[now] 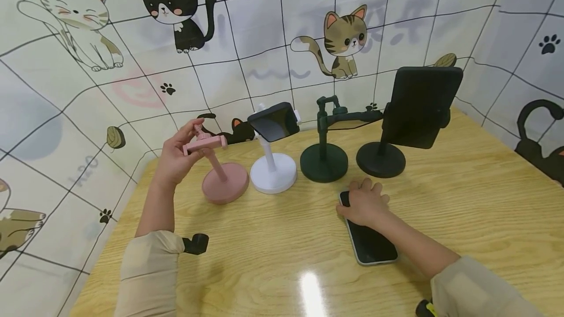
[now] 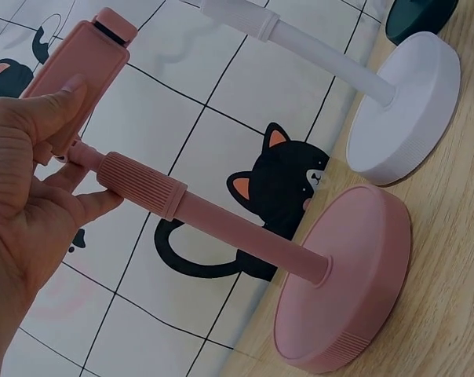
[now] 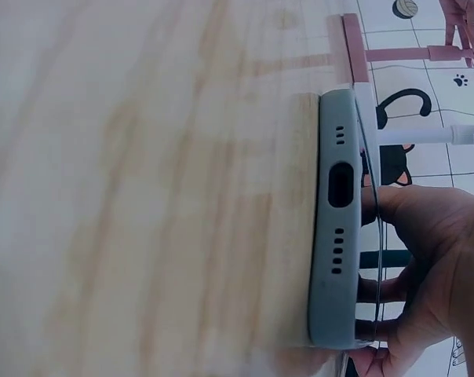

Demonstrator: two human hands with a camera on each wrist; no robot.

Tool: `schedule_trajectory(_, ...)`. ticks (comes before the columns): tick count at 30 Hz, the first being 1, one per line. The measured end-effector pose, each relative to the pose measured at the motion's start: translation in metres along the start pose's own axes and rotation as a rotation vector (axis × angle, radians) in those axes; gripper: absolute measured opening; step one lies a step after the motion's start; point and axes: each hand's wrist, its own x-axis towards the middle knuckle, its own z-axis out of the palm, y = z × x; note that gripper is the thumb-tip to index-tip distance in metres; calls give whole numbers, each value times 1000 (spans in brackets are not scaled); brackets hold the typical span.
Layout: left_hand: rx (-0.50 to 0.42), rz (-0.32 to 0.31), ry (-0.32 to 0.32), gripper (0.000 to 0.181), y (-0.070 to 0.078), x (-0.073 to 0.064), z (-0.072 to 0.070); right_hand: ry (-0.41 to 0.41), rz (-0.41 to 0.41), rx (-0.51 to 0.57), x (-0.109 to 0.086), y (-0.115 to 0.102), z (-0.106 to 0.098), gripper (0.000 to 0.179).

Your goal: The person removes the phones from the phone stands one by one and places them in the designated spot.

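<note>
My left hand (image 1: 175,154) pinches the clamp head (image 2: 84,75) of a pink phone stand (image 1: 225,186), thumb on the clamp's flat face and fingers behind it. The stand's round base rests on the table, its ribbed collar (image 2: 143,184) just below my fingers. To the right, a smartphone (image 1: 372,243) with a dark screen and pale case lies flat. Over its far end my right hand (image 1: 366,205) grips it, thumb at the left edge and fingers reaching past the far and right edges. The charging-port end (image 3: 340,184) faces the right wrist camera.
Beside the pink stand is a white stand (image 1: 274,180) holding a dark phone (image 1: 275,122). Further right are a dark green jointed-arm stand (image 1: 323,165) and a black stand (image 1: 381,161) below a black tablet (image 1: 420,106). A cat-printed cloth (image 1: 260,28) hangs behind the wooden table (image 1: 246,253).
</note>
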Motion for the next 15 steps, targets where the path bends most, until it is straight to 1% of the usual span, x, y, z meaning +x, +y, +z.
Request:
schedule_trajectory(8, -73, -37, 1, 64, 1, 0, 0, 2, -5, 1, 0, 1, 1, 69)
schedule_trajectory(13, -76, -38, -6, 67, 1, 1, 0, -12, 1, 4, 0, 0, -1, 70)
schedule_trajectory(15, -60, -44, -18, 68, 1, 0, 0, -16, 1, 4, 0, 0, -2, 70)
